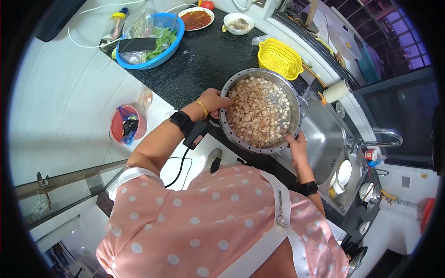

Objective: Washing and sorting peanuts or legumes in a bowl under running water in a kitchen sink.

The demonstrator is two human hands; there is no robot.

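A round stainless steel steamer basket (pixel 227 130) with a perforated bottom and a row of holes around its rim is between my hands. Many small, pale brown and cream food pieces (pixel 255 111) cover most of its bottom; their exact kind I cannot tell. My left hand (pixel 216 101) grips the left rim, thumb over the inside. On the lower right rim, my right hand (pixel 297 147) has its thumb on top, with the other fingers partly hidden. The basket is above the counter edge, overlapping the left side of the stainless steel sink (pixel 321 139).
Behind the basket, a yellow plastic basket (pixel 280 57) stands on the black countertop (pixel 208 66). A blue basin (pixel 174 48) holds greens, plastic bags and a black phone (pixel 137 45). A sauce plate (pixel 196 18) and white bowl (pixel 238 23) are farther back. A faucet (pixel 386 137) overhangs the sink.
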